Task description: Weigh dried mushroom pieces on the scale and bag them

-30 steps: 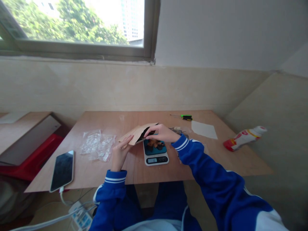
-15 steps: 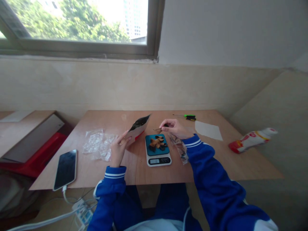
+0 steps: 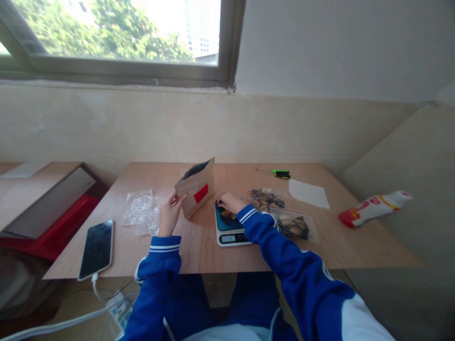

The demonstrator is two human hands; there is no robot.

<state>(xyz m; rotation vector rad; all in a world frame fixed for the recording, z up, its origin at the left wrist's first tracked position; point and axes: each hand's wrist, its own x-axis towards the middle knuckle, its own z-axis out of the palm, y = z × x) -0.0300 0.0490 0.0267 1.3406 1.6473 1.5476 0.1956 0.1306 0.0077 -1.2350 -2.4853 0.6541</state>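
Head view: two hands at a small digital kitchen scale [image 3: 231,227] on a plywood table [image 3: 320,237].

The left hand [image 3: 168,214] grips a kraft paper pouch [image 3: 196,188] upright just left of the scale; its red label is unreadable. The right hand [image 3: 229,203] rests on the scale's blue platform, fingers curled over dark dried pieces [image 3: 225,215]; whether it pinches them I cannot tell. The display digits are too small to read. Right of the scale lie filled clear bags [image 3: 284,213].
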